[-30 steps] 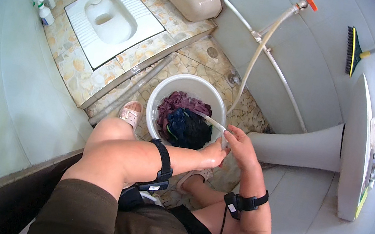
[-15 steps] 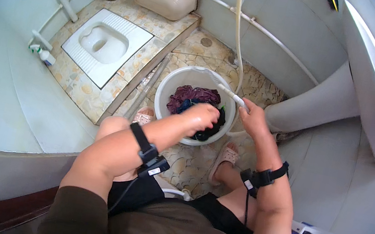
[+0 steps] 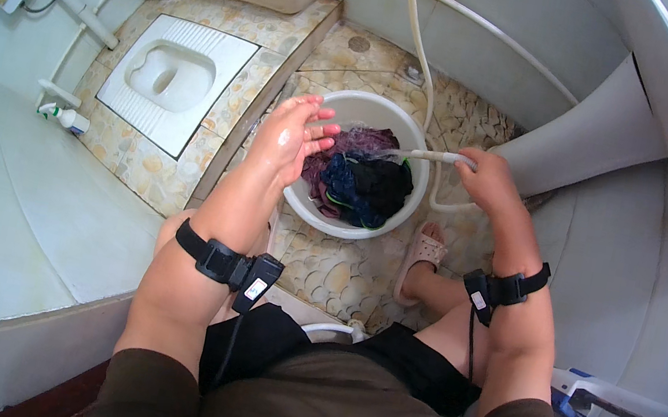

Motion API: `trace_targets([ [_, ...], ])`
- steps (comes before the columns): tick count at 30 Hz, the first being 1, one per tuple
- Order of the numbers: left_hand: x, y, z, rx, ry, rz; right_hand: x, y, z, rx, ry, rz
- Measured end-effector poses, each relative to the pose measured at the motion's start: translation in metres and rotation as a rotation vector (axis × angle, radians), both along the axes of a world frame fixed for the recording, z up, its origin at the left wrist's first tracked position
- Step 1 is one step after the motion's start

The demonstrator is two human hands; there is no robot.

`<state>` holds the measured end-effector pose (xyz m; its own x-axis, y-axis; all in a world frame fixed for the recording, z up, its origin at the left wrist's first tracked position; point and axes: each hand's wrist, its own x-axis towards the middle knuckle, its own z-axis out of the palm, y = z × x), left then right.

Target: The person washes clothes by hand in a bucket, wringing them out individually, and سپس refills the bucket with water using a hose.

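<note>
The hose is grasped across the right rim of 1 white basin by the right grip; water is sprayed onto purple clothing and dark clothing inside. The left grip is held released near the left rim.

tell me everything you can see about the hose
The hose is long, slender and cream-coloured, with a smooth, flexible look like rubber or plastic. It drops from the picture's top edge, passes behind the right side of the white basin, bends low beside it and comes up to the right hand, which grips it near its end. That end points left over the basin, spraying water toward the purple and dark fabric. Whether it touches the rim is unclear.
</note>
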<state>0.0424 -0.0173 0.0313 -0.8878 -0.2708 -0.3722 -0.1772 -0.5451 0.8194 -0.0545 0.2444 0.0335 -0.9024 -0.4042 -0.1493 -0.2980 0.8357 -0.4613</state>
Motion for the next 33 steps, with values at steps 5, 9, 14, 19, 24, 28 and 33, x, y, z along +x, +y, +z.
trace_targets([
  [5, -0.007, -0.011, -0.003, 0.011, -0.074, 0.095, 0.001, 0.005, -0.004, -0.021, 0.092, -0.059],
  [9, -0.005, -0.012, -0.007, 0.005, -0.075, 0.068, -0.001, 0.007, -0.005, 0.022, 0.109, -0.070],
  [14, -0.006, -0.012, -0.006, 0.008, -0.073, 0.064, -0.005, 0.005, -0.003, -0.028, 0.107, -0.047],
  [19, -0.008, -0.014, -0.002, 0.018, -0.059, 0.092, -0.005, -0.004, -0.001, -0.028, 0.126, -0.010],
  [24, -0.006, -0.015, -0.001, 0.029, -0.069, 0.125, 0.005, -0.018, 0.008, -0.101, -0.025, 0.016],
  [28, -0.007, -0.015, -0.004, 0.042, -0.074, 0.133, 0.010, -0.025, 0.006, -0.163, -0.126, 0.125],
  [33, -0.009, -0.018, -0.006, 0.046, -0.080, 0.117, 0.017, -0.031, 0.009, -0.125, -0.166, 0.206],
])
